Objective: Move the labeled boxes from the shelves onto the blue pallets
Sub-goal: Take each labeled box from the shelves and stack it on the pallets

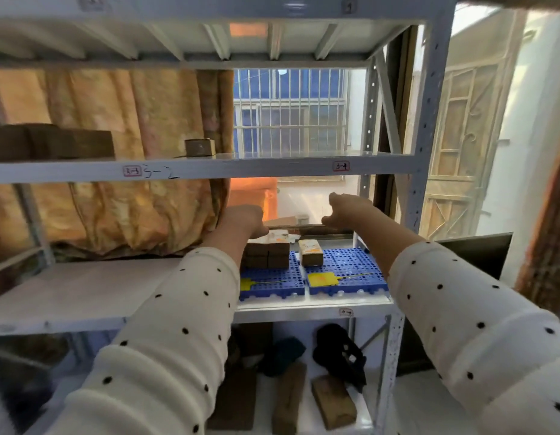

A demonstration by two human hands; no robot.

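Note:
Two blue pallets sit side by side on the middle shelf, the left pallet [272, 282] and the right pallet [350, 266], each with a yellow tag on it. A stack of brown boxes [266, 255] with a white label on top stands on the left pallet. One orange-labeled box [310, 253] stands on the right pallet. My left hand [245, 219] hovers with curled fingers at the top of the stack; whether it grips anything is hidden. My right hand [346, 210] is above the back of the right pallet, fingers curled with nothing in them.
Brown boxes [52, 146] and a small box [200, 147] stand on the shelf above. Several boxes [333, 400] and a black object [341, 350] lie on the bottom shelf. The shelf's right upright [424, 171] is close to my right arm. A dark panel [479, 255] leans at the right.

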